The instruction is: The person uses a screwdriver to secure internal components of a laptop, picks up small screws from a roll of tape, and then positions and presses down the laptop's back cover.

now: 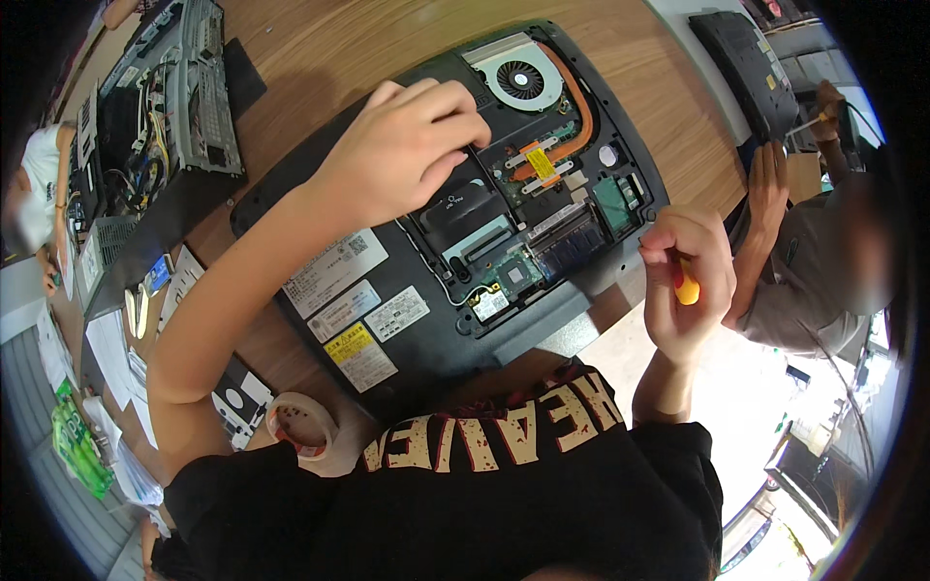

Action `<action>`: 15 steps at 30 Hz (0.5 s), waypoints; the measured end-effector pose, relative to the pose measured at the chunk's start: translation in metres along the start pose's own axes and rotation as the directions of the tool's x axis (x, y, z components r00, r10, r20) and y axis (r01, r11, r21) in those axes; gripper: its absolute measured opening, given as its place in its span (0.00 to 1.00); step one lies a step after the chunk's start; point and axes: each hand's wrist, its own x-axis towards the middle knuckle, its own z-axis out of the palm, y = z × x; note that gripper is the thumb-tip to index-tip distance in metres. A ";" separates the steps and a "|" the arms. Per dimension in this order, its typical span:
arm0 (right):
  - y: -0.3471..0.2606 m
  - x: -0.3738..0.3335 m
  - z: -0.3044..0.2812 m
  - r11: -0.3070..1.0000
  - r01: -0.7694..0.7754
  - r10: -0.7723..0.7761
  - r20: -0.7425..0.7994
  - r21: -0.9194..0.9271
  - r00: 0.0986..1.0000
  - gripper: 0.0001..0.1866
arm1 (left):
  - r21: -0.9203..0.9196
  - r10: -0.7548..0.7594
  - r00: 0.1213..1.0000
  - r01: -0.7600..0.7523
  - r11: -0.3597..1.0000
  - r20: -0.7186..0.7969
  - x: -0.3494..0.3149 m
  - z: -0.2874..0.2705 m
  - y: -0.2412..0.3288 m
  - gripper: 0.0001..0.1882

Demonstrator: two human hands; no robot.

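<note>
An upside-down black laptop [441, 320] lies on the wooden table, its bottom opened up. Inside show a cooling fan [521, 79], a copper heat pipe [578, 102], a green memory module [612, 203] and a small wireless card [491, 305]. My left hand [407, 145] is over the laptop beside the fan, fingers curled together at the edge of the opening; whatever they pinch is hidden. Off the laptop's right corner, my right hand [690, 276] is closed around a screwdriver with a yellow-orange handle [687, 283]. Its shaft cannot be made out.
An opened desktop computer case [160, 136] stands at the left. A roll of tape [302, 426] sits at the near left, by papers [111, 358]. On the right, a co-worker's hand [767, 179] is at another black laptop [746, 77]. Another person [44, 179] is at far left.
</note>
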 end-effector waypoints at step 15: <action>-0.001 -0.009 -0.012 1.000 -0.014 0.013 -0.058 -0.004 0.998 0.15 | 0.166 0.450 0.893 -0.444 0.880 0.002 -0.001 0.003 -0.010 0.08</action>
